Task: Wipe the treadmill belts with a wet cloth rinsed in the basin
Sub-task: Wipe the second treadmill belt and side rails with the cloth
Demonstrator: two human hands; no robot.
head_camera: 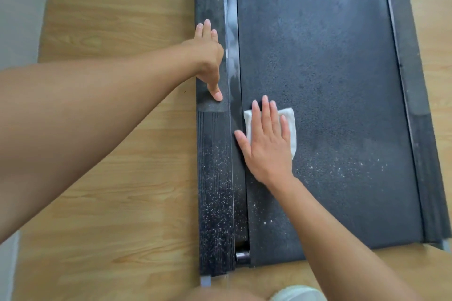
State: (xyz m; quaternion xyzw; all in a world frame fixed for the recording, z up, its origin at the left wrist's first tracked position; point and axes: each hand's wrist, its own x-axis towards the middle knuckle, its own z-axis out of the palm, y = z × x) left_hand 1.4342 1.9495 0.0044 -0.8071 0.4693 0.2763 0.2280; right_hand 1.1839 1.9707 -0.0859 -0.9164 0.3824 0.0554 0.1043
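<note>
Right hand (266,146) flat, fingers straight, on cloth (291,134) at belt (330,68) 9 o'clock edge, left hand (209,61) open-fingered on side rail (211,7) at 10; I'd judge cloth soft, limp, best palmed

Grainy matt black belt (330,68), soft white cloth (291,135), ribbed dusty side rail (214,178) and smooth wood-grain floor (110,190) at nine o'clock.
</note>
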